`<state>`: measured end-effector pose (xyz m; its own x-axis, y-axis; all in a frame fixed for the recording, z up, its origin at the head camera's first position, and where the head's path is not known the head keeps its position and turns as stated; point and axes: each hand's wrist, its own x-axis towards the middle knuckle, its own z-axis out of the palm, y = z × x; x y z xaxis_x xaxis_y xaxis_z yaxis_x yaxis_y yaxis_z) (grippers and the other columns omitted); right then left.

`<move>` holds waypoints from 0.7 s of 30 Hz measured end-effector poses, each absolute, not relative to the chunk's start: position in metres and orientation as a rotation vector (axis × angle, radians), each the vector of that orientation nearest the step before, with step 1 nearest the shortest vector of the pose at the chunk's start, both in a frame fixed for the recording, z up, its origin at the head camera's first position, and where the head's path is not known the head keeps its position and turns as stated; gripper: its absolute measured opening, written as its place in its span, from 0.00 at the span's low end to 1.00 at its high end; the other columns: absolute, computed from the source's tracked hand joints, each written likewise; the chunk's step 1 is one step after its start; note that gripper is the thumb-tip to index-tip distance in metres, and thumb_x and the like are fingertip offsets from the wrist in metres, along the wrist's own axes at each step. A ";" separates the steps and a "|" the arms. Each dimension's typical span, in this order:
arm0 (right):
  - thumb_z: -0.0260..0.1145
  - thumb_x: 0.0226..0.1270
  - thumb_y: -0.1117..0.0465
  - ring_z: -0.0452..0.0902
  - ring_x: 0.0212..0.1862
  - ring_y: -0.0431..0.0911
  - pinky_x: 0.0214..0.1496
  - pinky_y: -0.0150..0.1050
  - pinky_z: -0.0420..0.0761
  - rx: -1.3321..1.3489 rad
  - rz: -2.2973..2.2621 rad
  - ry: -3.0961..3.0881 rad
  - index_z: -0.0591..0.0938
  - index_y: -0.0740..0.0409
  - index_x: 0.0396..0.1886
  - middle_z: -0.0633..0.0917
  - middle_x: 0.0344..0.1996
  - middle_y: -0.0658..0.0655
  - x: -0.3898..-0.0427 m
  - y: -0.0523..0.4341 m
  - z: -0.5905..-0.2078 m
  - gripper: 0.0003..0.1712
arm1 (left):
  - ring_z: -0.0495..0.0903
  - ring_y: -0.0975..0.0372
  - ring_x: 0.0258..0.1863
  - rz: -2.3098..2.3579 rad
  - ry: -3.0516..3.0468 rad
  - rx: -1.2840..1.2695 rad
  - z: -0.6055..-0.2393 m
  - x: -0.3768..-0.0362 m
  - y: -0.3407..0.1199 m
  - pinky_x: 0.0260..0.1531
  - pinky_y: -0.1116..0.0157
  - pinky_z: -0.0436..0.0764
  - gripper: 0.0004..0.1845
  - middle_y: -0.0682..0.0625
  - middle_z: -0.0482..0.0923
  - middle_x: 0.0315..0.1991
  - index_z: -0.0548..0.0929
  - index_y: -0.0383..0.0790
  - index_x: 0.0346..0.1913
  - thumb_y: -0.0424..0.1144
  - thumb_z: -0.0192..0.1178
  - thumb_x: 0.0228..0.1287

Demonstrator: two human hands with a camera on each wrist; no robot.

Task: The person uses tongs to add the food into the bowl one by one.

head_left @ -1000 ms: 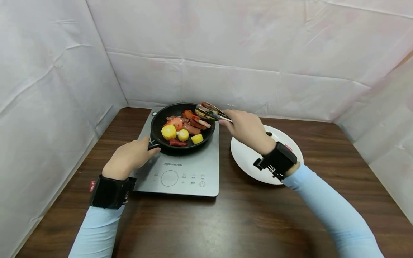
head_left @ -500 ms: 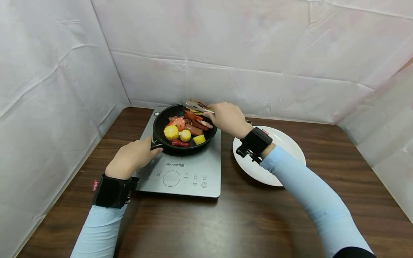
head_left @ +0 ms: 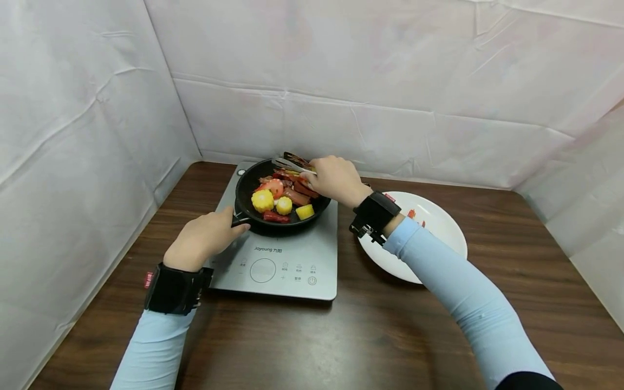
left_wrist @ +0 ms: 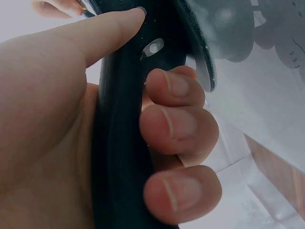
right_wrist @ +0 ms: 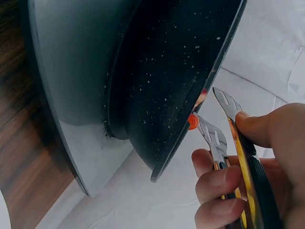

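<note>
My left hand (head_left: 207,235) grips the black handle (left_wrist: 119,157) of a frying pan (head_left: 245,187), its fingers curled round it and the thumb along the top. The pan sits on a silver induction cooker (head_left: 292,290). In it lie yellow corn pieces (head_left: 263,200), a tomato slice (head_left: 275,187), sausage (head_left: 296,196) and other reddish food. My right hand (head_left: 336,179) holds metal tongs (right_wrist: 250,167) at the pan's far right side. Their slotted tips stand apart in the right wrist view, the lower one beside an orange piece (right_wrist: 193,121) at the rim. Whether they touch food is unclear.
A white plate (head_left: 446,233) with small red pieces (head_left: 411,214) stands right of the cooker, partly under the right forearm. White sheeting (head_left: 341,65) walls the back and sides of the dark wooden table (head_left: 380,336).
My right hand has moved left with the tongs, from the pan's right edge to over its far side, and lower. Red pieces on the plate have come into view. The left hand keeps its grip.
</note>
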<state>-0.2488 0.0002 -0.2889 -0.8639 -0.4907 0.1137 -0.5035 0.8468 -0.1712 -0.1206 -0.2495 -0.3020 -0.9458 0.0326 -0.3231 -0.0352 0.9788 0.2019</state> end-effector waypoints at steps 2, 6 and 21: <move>0.55 0.79 0.41 0.82 0.34 0.50 0.32 0.46 0.79 0.794 0.303 -2.957 0.85 0.56 0.47 0.84 0.32 0.56 -0.248 0.000 -0.288 0.24 | 0.83 0.49 0.39 0.302 2.796 -0.005 -0.302 -0.121 -0.249 0.35 0.51 0.81 0.37 0.27 0.79 0.57 0.64 0.24 0.71 0.57 0.48 0.80; 0.56 0.79 0.40 0.84 0.37 0.52 0.34 0.48 0.81 0.787 0.292 -2.964 0.84 0.56 0.52 0.86 0.36 0.57 -0.247 -0.001 -0.286 0.26 | 0.81 0.52 0.36 0.323 2.798 -0.014 -0.301 -0.120 -0.249 0.33 0.54 0.79 0.35 0.32 0.82 0.51 0.67 0.27 0.69 0.57 0.49 0.79; 0.56 0.77 0.38 0.85 0.36 0.53 0.34 0.51 0.82 0.723 0.283 -2.984 0.83 0.54 0.45 0.84 0.32 0.55 -0.246 0.000 -0.293 0.25 | 0.84 0.48 0.39 0.313 2.815 0.024 -0.302 -0.119 -0.252 0.34 0.50 0.80 0.34 0.29 0.81 0.53 0.66 0.28 0.70 0.57 0.49 0.79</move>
<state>-0.2460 0.0000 -0.2926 -0.8885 -0.4481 0.0991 -0.4588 0.8733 -0.1641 -0.1189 -0.2522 -0.3016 -0.9524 0.0503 -0.3005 -0.0170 0.9760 0.2172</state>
